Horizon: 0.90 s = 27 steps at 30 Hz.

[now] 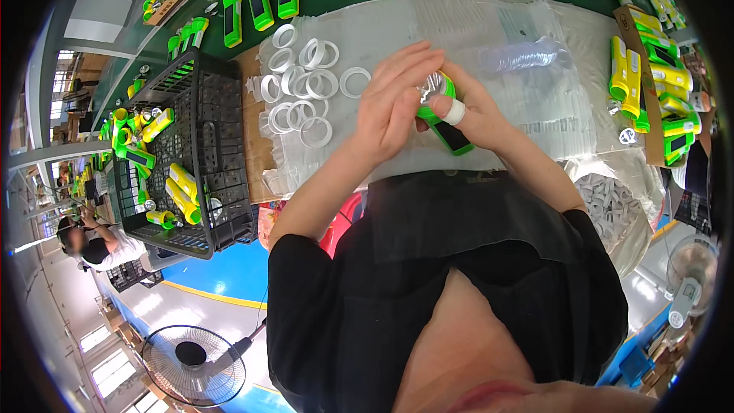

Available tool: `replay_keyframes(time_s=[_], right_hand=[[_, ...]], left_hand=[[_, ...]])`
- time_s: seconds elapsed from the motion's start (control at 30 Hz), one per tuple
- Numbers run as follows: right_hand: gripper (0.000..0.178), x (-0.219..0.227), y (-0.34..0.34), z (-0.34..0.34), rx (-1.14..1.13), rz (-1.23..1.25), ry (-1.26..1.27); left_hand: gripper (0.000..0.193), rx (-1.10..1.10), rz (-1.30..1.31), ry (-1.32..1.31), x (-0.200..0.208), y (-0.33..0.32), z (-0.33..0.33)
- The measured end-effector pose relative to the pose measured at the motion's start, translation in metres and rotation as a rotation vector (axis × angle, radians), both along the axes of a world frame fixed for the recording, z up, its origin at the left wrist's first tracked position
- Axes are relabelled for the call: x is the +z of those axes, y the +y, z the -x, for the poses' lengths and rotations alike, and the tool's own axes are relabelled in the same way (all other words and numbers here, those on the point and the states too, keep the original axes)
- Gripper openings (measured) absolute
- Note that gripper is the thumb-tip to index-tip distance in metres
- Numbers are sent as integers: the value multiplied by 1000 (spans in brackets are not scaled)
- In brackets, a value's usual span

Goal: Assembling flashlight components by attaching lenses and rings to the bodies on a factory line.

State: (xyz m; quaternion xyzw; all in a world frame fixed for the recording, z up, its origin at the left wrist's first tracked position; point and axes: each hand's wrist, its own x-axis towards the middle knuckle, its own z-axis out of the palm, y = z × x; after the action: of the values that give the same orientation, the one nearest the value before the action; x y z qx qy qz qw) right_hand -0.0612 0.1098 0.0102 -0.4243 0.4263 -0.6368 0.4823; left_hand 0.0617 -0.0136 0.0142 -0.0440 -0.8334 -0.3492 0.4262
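A green flashlight (pixel 454 140) with a black panel on its side is between my two hands, over the covered table. Its silver reflector (pixel 432 86) shows at the head end. My right hand (pixel 478 113) grips the body, fingers wrapped behind it, with a white band (pixel 454 112) round the thumb. From the other side, my left hand (pixel 394 103) closes against the head, its fingers together and reaching over the reflector; its fingertips are partly hidden. Several loose white rings (pixel 316 131) lie left of my left hand. Beyond my right hand lies a row of clear discs (pixel 527 56).
A black crate (pixel 200 206) with yellow and green flashlights stands at the left. More green flashlights (pixel 260 1) lie along the green table's far side. At the right are a cardboard box (pixel 639 84) of flashlights and a plastic bag (pixel 612 203) of small white parts.
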Motion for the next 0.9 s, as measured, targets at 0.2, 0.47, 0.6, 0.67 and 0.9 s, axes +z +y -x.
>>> replay_keyframes(time_s=[0.2,0.47,0.6,0.67,0.9], right_hand=[[48,4,-3,4,20,9,13],[47,-4,-4,9,-74,9,120],[42,-2,-6,6,-50,44,65],[38,-1,-10,6,-8,59,39],[27,8,-31,26,-126,256,-66]], left_hand=[[50,-76,-144,-81,-2,1,0],[36,17,-73,16,-11,10,11],[36,60,71,2,-10,3,8],[36,165,124,31,-9,4,7],[49,204,-149,-148,8,-29,-8]])
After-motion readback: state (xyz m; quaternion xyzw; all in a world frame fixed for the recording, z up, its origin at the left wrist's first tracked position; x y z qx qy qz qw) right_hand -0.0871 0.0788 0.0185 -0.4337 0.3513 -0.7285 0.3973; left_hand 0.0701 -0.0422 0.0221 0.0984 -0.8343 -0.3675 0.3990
